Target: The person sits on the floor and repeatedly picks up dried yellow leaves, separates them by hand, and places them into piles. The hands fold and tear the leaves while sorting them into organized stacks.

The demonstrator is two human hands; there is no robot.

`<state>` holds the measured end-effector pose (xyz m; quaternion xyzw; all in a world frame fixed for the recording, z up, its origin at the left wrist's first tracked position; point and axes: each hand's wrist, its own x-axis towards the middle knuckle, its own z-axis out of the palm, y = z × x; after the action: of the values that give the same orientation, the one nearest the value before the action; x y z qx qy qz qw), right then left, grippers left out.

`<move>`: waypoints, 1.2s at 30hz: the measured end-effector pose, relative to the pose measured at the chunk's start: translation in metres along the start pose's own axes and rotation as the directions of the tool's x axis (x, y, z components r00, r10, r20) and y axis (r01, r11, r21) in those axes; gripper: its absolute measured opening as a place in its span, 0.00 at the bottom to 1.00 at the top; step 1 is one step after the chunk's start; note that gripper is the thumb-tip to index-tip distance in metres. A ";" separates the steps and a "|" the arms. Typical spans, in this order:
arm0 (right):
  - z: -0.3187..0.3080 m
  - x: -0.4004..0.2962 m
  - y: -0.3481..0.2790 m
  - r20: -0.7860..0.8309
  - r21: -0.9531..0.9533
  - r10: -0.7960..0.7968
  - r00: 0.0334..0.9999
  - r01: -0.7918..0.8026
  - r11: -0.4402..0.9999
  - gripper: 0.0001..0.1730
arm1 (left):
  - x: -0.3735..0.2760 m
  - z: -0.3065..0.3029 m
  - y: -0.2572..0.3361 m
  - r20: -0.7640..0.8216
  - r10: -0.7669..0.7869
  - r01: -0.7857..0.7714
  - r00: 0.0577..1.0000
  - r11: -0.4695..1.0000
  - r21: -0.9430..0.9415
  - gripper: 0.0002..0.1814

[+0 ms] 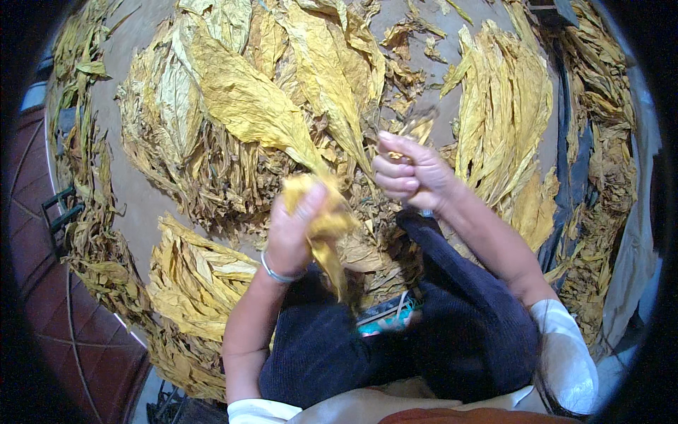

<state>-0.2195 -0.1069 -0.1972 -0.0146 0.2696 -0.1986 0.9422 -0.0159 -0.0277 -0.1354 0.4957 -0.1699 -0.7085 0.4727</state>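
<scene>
My left hand [290, 233] grips a crumpled yellow dried leaf [331, 262], probably tobacco; hand and leaf are blurred, and one end hangs down over my lap. Just beyond, a long yellow leaf [249, 100] lies with its narrow end reaching towards that hand; I cannot tell if they are joined. My right hand [408, 175] is curled into a fist around a small piece of dried leaf [420, 127], blurred, which sticks out above the knuckles. Under and beyond both hands spreads a large heap of yellow and brown leaves [159, 106].
To the right lies a neat bundle of yellow leaves [503, 116]; another bundle [196, 281] is at the lower left. Brown leaves [598, 175] line the right side beside dark cloth or plastic. My knees in dark trousers [318, 339] are close below. Reddish tiled floor [79, 318] shows at left.
</scene>
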 end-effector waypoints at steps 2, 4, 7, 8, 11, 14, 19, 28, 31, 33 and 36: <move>-0.028 -0.010 -0.025 -0.351 -0.711 -0.160 0.923 -0.151 0.686 0.20 | 0.024 -0.025 -0.004 0.141 -0.028 0.065 0.990 0.961 -0.267 0.15; -0.080 -0.017 -0.045 -0.096 -0.897 -0.210 0.973 -0.176 -0.405 0.37 | 0.049 -0.029 -0.015 0.013 -0.055 0.056 0.998 0.929 -0.367 0.16; -0.057 -0.006 -0.014 0.009 -0.955 -0.238 0.971 -0.062 -0.290 0.55 | 0.068 -0.041 -0.021 -0.210 -0.084 -0.030 0.974 0.872 -0.489 0.16; -0.044 0.007 0.001 -0.006 -0.995 -0.128 0.992 0.007 0.104 0.60 | 0.069 -0.048 -0.018 -0.272 -0.085 -0.056 0.959 0.879 -0.473 0.14; -0.015 0.032 0.051 0.169 -0.948 0.053 0.984 0.147 0.283 0.66 | 0.082 -0.057 -0.017 -0.301 -0.036 -0.110 0.953 0.884 -0.455 0.17; -0.025 0.045 0.081 0.109 -0.844 -0.102 0.989 0.146 0.515 0.43 | 0.098 -0.045 -0.015 -0.343 -0.013 -0.143 0.939 0.893 -0.426 0.19; -0.027 0.047 0.065 -0.253 -0.320 0.041 0.967 -0.124 0.939 0.19 | 0.106 -0.090 -0.006 -0.395 -0.023 -0.176 0.919 0.871 -0.460 0.24; -0.036 0.058 0.057 -0.257 -0.367 -0.011 0.966 -0.087 0.926 0.22 | 0.065 -0.072 -0.050 -0.179 -0.237 0.247 0.955 0.968 0.035 0.13; -0.041 0.059 0.049 -0.305 -0.620 -0.201 0.931 -0.034 0.784 0.22 | 0.064 -0.073 -0.049 -0.282 -0.154 0.156 0.947 0.988 -0.016 0.13; -0.046 0.058 0.044 -0.279 -0.560 -0.235 0.931 0.041 0.827 0.21 | 0.068 -0.082 -0.049 -0.294 -0.114 0.111 0.949 0.993 -0.027 0.15; -0.054 0.057 0.043 -0.234 -0.577 -0.250 0.940 0.073 0.813 0.24 | 0.070 -0.083 -0.052 -0.276 -0.100 0.088 0.956 0.995 -0.056 0.17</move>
<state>-0.1876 -0.0850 -0.2782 -0.2830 0.4528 -0.1908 0.8237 0.0256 -0.0419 -0.2478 0.5874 -0.0625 -0.6570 0.4684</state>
